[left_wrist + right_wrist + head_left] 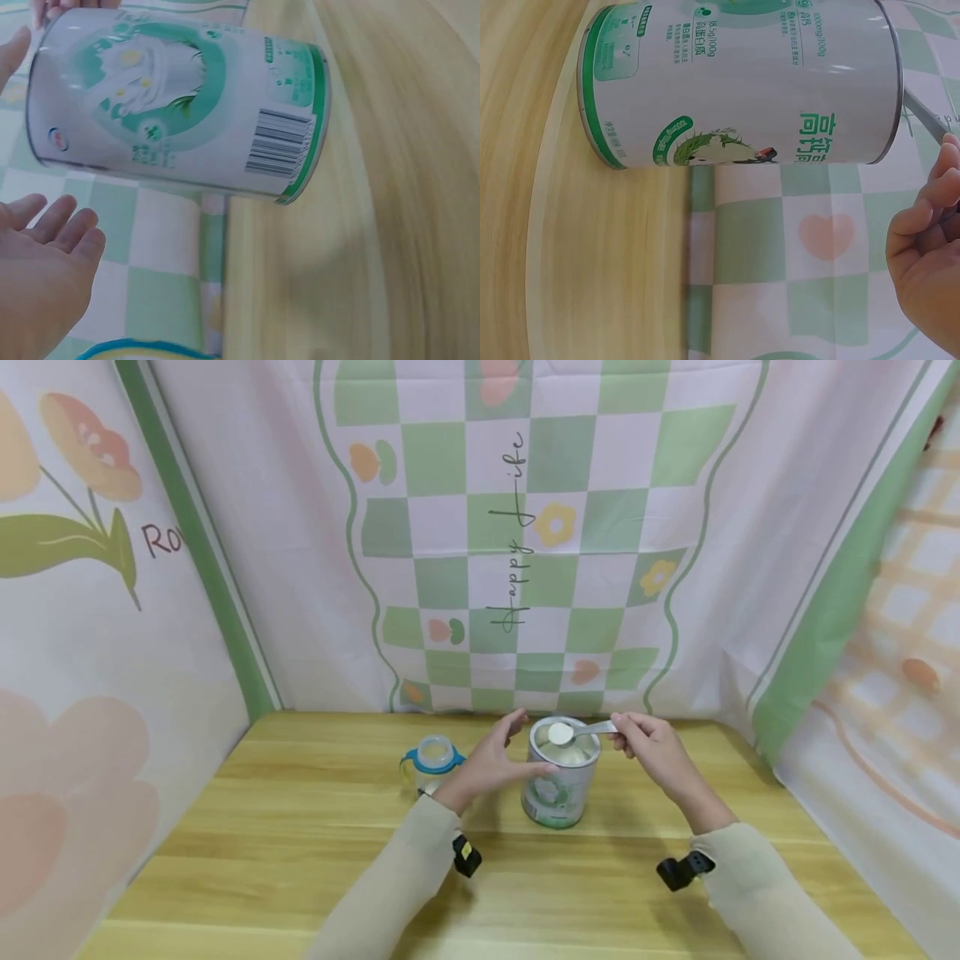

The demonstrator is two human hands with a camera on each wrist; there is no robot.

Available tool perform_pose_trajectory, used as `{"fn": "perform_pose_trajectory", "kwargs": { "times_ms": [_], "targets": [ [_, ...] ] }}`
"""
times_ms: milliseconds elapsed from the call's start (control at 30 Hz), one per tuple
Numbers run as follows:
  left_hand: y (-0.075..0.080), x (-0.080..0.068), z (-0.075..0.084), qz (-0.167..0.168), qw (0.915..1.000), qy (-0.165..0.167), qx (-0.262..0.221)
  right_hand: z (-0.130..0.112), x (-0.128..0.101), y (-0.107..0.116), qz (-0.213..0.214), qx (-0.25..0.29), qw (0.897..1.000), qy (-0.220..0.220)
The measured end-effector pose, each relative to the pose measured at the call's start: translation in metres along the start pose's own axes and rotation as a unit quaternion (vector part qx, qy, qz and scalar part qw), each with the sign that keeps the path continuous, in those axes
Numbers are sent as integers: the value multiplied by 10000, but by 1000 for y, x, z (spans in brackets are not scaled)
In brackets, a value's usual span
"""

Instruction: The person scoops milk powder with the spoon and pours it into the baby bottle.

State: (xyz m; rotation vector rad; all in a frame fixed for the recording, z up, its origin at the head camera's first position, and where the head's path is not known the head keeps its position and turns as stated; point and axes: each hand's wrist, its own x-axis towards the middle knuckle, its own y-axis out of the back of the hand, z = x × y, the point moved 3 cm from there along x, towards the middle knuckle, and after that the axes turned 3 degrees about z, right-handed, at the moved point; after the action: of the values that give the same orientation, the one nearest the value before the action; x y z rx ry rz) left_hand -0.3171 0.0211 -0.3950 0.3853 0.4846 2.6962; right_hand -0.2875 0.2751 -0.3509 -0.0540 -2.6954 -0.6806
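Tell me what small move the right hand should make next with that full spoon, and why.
Probably carry the spoon left toward the open bottle: its bowl sits heaped with powder above the open can, pinched by the right hand, while the left hand steadies the can.

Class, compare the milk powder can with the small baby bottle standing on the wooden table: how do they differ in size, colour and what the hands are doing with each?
The can is larger and white-green; the bottle is smaller with blue handles. The can is open, a spoon of powder above it in the right hand; the bottle stands untouched. The left hand steadies the can, not the bottle. Both stand upright on the table.
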Motion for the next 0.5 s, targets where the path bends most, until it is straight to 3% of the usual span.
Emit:
{"fn": "perform_pose_trajectory", "kwargs": {
  "times_ms": [200,500],
  "targets": [
    [12,-1,4,122,9996,-191,189,-4,2,-3,60,99,9999,83],
    [30,-3,7,208,9990,-378,75,-13,7,-12,-2,297,9993,226]
  ]
}}
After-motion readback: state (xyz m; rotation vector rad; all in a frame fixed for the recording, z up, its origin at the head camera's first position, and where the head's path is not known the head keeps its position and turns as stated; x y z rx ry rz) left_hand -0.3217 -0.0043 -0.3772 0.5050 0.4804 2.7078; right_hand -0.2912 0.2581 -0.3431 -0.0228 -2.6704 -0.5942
